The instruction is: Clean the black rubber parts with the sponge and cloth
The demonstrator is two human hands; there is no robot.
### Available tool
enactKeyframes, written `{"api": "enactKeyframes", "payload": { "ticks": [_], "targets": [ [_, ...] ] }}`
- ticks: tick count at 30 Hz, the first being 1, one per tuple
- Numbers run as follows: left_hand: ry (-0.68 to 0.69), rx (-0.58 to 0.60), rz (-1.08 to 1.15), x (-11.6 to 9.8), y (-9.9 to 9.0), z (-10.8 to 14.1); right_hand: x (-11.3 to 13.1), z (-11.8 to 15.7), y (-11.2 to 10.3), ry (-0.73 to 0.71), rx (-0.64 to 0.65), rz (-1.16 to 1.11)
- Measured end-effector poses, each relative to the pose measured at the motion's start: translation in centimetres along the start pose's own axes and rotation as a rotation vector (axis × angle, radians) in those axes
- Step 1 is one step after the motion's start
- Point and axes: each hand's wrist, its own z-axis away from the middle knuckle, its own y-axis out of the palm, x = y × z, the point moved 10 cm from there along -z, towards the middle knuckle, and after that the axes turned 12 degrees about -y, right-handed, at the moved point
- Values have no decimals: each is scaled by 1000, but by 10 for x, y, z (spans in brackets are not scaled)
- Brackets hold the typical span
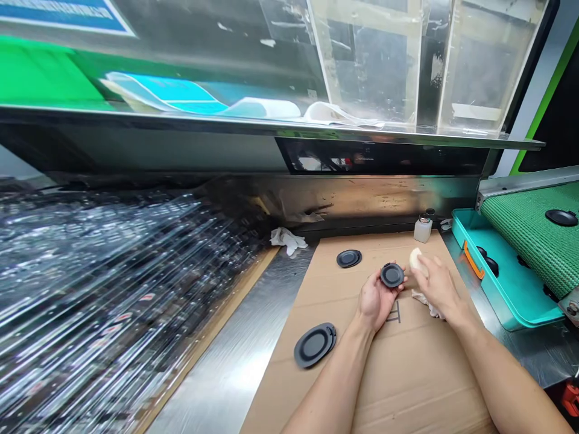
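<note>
My left hand (379,299) holds a small round black part (392,275) above the cardboard sheet (407,374). To its right, my right hand (435,282) pinches a cream-white pad (417,261), which is apart from the black part. A crumpled white cloth (429,304) lies on the cardboard, partly hidden under my right hand. Black oval parts rest on the cardboard to the left: a smaller group (348,258) near the back and a larger one (315,345) closer to me, beside my left forearm.
Clear-wrapped stacks (113,313) fill the left side. A white bottle (422,229) stands at the cardboard's back edge, and a white tissue (288,240) lies at back left. At right, a teal bin (520,295) holds black parts beside a green conveyor belt (538,223).
</note>
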Motion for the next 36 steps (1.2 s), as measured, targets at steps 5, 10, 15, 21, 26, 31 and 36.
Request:
{"api": "enactKeyframes", "payload": {
  "ticks": [5,10,15,21,26,31,36],
  "targets": [
    [-82,39,25,13,4,-1,66,2,16,-173,66,61],
    [-93,40,-3,18,4,-1,62,0,15,-40,159,158],
    [-27,-12,45,6,0,1,38,-4,13,-27,113,114],
    [-12,-36,88,3,3,3,-17,-7,-9,112,-134,-297],
    [0,-25,97,3,2,0,13,1,16,3,118,-488],
    [-17,-12,44,11,1,-4,33,-1,19,57,118,-319],
    [5,10,36,12,3,-2,28,-4,16,152,129,-116]
  ]
}}
